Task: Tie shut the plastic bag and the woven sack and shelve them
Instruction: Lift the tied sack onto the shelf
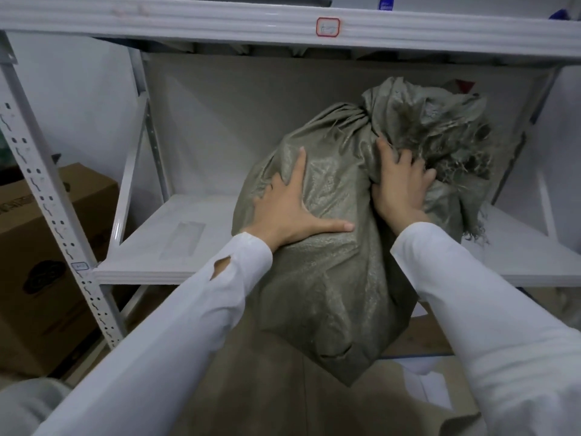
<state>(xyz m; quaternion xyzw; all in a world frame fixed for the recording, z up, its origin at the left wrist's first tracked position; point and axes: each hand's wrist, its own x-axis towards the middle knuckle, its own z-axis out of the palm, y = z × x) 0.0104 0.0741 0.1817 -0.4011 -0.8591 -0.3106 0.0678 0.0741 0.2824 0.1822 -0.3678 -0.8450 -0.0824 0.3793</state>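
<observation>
The sack [330, 278] lies lengthwise away from us, tied neck over the shelf [176, 240], bottom overhanging its front edge, with our left hand [292, 209] spread flat on its flank and our right hand [399, 187] clutching fabric beside the neck, placed, we judge, to push inward.

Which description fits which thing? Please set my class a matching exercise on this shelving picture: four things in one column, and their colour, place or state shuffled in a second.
Things
1. woven sack
2. left hand
3. right hand
4. cardboard box

Descriptions
a. brown, left of the rack upright
b. pressed flat on the sack's side
c. grey-green, neck tied shut
d. gripping fabric just below the tied neck

Pairs: 1-c, 2-b, 3-d, 4-a
</observation>
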